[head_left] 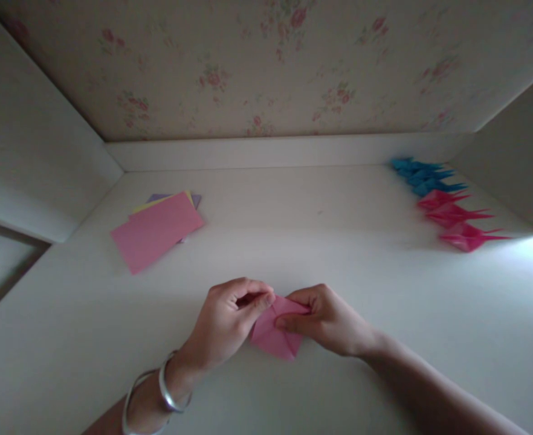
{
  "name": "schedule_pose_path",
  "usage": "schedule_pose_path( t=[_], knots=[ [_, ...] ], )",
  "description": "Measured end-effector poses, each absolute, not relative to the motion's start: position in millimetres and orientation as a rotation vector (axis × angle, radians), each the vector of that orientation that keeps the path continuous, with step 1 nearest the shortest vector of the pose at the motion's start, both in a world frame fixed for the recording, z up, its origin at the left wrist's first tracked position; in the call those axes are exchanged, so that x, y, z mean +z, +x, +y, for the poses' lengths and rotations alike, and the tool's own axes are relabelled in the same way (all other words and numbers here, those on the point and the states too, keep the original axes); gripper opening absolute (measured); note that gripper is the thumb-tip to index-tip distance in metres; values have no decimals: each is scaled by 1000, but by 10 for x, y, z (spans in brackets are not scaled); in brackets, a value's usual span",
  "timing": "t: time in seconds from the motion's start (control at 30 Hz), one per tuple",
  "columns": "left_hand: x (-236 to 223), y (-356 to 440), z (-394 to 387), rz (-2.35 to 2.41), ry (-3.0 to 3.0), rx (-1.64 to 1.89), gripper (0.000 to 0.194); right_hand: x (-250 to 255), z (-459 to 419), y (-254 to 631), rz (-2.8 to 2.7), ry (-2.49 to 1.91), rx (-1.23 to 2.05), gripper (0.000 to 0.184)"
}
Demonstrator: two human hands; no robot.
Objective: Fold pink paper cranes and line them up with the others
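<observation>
Between my hands is a pink origami paper (273,335), folded small with creases across its face. My left hand (230,320) pinches its upper left corner between thumb and fingertips. From the other side my right hand (327,320) grips the paper, with the thumb pressed on its face and the fingers mostly hidden behind it. The lower edge of the paper hangs free, tilted toward me. Two silver bangles (169,386) circle my left wrist.
Pink sheets (158,229) lie at the back left over yellow and purple ones. At the back right stand blue folded paper figures (429,175) and pink folded paper figures (463,235) in a row. A floral-papered wall (257,78) bounds the white tabletop (266,211) behind.
</observation>
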State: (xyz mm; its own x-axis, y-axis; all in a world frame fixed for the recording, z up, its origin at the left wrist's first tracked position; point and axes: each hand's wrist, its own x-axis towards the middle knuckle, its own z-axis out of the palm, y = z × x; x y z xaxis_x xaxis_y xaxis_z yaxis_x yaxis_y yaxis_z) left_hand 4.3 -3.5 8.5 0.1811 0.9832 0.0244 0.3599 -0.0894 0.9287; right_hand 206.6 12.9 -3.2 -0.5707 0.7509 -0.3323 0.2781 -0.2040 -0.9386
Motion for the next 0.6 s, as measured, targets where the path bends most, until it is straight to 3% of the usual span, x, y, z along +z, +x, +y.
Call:
schedule_pose_path(
  t=[0.6],
  knots=[
    [79,16,21,1345,1425,891,17,31,155,2090,-1402,-958,2194,45]
  ],
)
